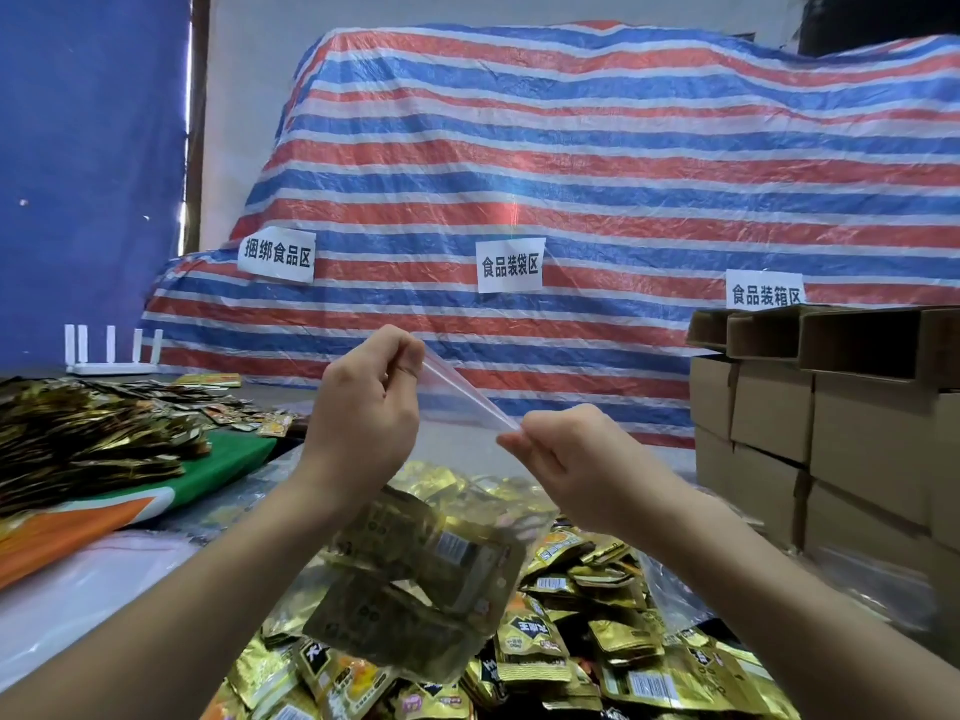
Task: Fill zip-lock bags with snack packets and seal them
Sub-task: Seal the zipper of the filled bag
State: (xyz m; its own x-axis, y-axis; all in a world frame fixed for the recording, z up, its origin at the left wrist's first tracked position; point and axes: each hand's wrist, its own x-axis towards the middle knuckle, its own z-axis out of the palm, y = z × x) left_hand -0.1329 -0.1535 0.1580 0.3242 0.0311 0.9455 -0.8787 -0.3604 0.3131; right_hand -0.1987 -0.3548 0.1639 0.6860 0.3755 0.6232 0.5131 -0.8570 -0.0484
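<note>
Bag (pixel 426 579) hangs in the air above the packet pile (pixel 597 641) on the table, packets already inside. Your left hand (pixel 363 402) pinches the zip strip (pixel 467 394) at its far-left, higher end; your right hand (pixel 556 449) pinches the nearer, lower right end. Strip axis runs upper left to lower right betw. both hands. Prob. next: seal along that line.

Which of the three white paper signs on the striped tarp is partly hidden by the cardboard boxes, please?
The rightmost sign: the cardboard boxes cover its bottom edge, unlike the other two.
</note>
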